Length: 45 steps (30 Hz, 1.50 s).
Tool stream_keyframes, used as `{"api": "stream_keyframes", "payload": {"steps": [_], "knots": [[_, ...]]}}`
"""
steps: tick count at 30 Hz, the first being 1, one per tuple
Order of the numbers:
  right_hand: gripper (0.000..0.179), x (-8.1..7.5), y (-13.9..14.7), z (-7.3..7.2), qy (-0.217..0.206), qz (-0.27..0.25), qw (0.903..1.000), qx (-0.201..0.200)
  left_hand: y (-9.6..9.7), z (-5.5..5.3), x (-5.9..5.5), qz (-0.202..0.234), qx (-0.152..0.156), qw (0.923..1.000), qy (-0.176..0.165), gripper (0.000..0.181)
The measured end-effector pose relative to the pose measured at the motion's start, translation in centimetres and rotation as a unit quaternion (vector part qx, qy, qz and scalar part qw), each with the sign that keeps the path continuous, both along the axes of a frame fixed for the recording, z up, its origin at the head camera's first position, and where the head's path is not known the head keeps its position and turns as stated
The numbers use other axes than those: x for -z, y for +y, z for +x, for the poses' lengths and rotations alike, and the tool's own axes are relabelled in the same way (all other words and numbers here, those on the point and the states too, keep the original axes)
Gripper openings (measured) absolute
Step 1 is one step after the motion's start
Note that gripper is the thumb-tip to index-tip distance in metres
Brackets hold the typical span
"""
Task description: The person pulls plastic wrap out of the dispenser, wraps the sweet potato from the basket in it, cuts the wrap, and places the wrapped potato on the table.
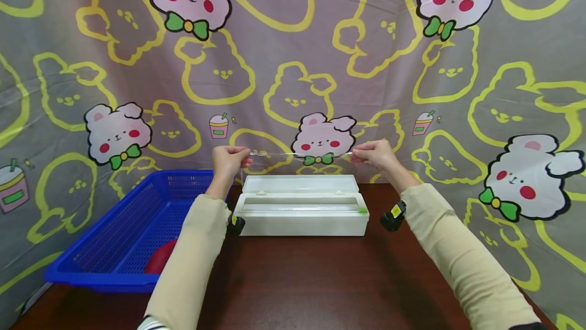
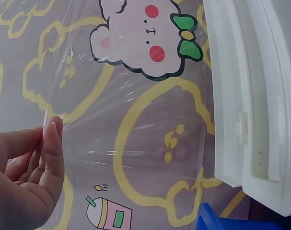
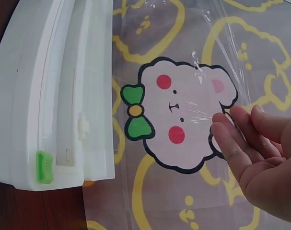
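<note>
A sheet of clear cling film is stretched between the two hands, above and behind a white cling film dispenser. My left hand pinches one corner of the film between thumb and fingers. Its opposite corner is pinched by my right hand, at about the same height. Creases fan out through the film from the left fingertips in the left wrist view. The dispenser's lid stands raised, and a green slide cutter sits at its right end. Where the film's lower edge lies is hard to see.
A blue plastic basket stands left of the dispenser, with a red object inside, partly hidden by the left sleeve. All this rests on a dark brown table. A patterned curtain hangs close behind.
</note>
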State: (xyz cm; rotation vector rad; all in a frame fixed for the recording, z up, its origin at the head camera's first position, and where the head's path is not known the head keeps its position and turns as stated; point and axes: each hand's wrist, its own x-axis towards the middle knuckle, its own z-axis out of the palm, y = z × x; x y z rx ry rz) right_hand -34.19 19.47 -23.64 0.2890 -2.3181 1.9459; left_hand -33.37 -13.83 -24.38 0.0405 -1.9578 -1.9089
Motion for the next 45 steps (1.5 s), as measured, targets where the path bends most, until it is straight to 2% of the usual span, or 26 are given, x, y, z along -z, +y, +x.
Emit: {"api": "stream_keyframes", "payload": {"steps": [9,19,26,39,45], "knots": [[0.032,-0.3,-0.3,-0.2,0.03,0.0,0.9995,0.007,-0.1,-0.1,-0.4,-0.003,-0.008,0.9999,0.011,0.021],[0.032,-0.6,-0.5,-0.5,0.045,-0.03,0.9985,0.008,-0.2,0.3,-1.2,0.016,-0.009,0.9997,0.017,0.021],[0.032,-1.0,-0.8,-0.6,0.062,-0.036,0.9974,0.013,-0.4,0.7,-1.7,0.0,-0.019,0.9995,0.024,0.021],[0.032,-1.6,-0.6,-0.4,0.08,-0.036,0.9961,0.01,-0.4,1.0,-2.3,0.001,-0.008,0.999,0.045,0.02],[0.032,-2.0,-0.8,-0.2,0.083,-0.023,0.9961,0.017,-0.5,1.1,-2.4,0.005,-0.015,0.9981,0.059,0.021]]}}
